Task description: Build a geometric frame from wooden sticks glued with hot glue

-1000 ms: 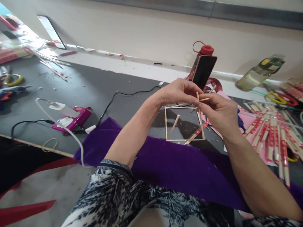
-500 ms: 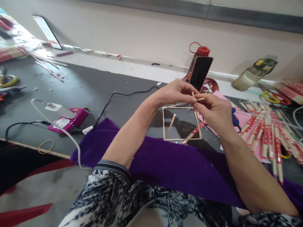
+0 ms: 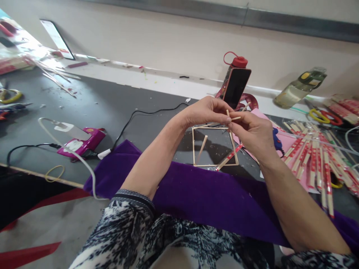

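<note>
A: What's closest?
B: A purple velvet cloth [image 3: 207, 198], spread along the near edge of the dark grey table [image 3: 117, 101]. Just past it sits a square frame of thin pale wooden strips [image 3: 193, 147].

A: Anything cluttering that?
B: A stick in a red-printed wrapper [image 3: 228, 157] crosses its near right corner, and 1 bare pale stick [image 3: 202, 148] slants inside. Left of it is a magenta plastic device [image 3: 84, 144]; right, a fanned pile of wrapped chopsticks [image 3: 315, 160] on pink sheeting.

A: And the hands?
B: The left hand [image 3: 209, 111] and right hand [image 3: 252, 132] meet above the frame's far right corner, hiding it. Both pinch slim pale wooden sticks [image 3: 235, 118]; 2 ends show between the fingertips. I can't tell whether they're joined.

A: Farther back?
B: A black-screened phone [image 3: 237, 87] before a red-capped bottle [image 3: 239, 61], then a translucent green bottle [image 3: 300, 87] rightward, by the wall.
</note>
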The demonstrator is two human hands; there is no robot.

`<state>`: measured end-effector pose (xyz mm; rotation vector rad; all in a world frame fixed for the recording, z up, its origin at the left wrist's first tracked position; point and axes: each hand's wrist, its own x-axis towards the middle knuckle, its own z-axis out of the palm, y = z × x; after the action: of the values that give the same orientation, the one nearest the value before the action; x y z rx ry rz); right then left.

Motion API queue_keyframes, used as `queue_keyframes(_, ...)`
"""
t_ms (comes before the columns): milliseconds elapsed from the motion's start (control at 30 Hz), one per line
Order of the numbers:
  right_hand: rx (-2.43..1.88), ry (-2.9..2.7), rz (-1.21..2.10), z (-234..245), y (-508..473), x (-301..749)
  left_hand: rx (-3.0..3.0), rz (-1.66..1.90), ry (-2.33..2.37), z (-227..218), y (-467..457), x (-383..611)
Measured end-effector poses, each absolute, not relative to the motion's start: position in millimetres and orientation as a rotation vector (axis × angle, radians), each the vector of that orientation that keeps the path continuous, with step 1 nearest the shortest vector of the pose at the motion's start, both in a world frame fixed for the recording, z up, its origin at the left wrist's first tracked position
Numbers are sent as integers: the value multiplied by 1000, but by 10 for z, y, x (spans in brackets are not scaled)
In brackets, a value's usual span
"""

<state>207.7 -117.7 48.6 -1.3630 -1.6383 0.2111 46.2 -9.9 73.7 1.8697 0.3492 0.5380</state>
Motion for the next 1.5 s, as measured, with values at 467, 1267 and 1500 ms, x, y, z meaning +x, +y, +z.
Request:
queue_keyframes(467,-1365,-1637,224,487,-1173,2079,1805,595,366,693,-81,482)
queue_keyframes(1267,-1371,-1662,240,482,-1191,2094,1737,547,287,655,-22,475)
queue_keyframes(1500,-1366,-1664,261,528,-1207,2093,1740,554,281,679,-51,473)
